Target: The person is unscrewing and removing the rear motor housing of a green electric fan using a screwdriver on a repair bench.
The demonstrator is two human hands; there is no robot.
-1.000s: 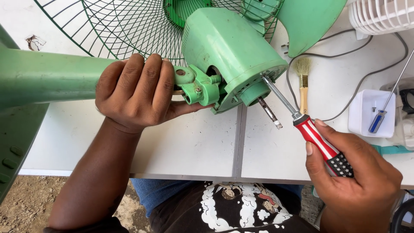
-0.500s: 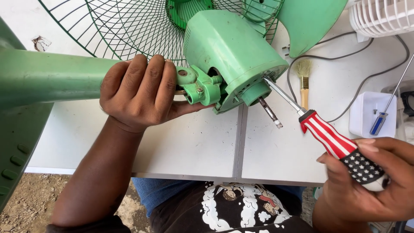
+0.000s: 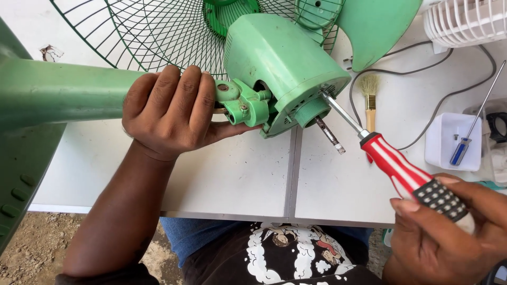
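Fingers of the left hand (image 3: 171, 113) are pressed together and wrapped over the top of the thick green plastic fan pole (image 3: 63, 92), just where it meets the pale green hinged neck bracket (image 3: 243, 103); the thumb is seen underneath, pointing toward the bracket. The pale green plastic fan motor housing (image 3: 280, 58) is laid on its side on the white panelled table (image 3: 227, 174), with the dark green wire fan guard (image 3: 142, 31) behind it. A bare metal motor shaft (image 3: 330, 136) is seen sticking out below the housing's rear.

The right hand (image 3: 449, 237) is closed around the black studded end of the red-and-white striped screwdriver (image 3: 393, 166), fingers curled and thumb laid along the grip. The metal blade is set against the back of the housing; whether the tip sits in a screw head cannot quite be made out.

Further right on the table, a small wooden-handled brush (image 3: 369, 97), a grey cable (image 3: 454, 89), a white plastic tray (image 3: 449, 140) with a blue-handled screwdriver (image 3: 472, 126) leaning in it, and a white fan grille (image 3: 467, 21) are seen.
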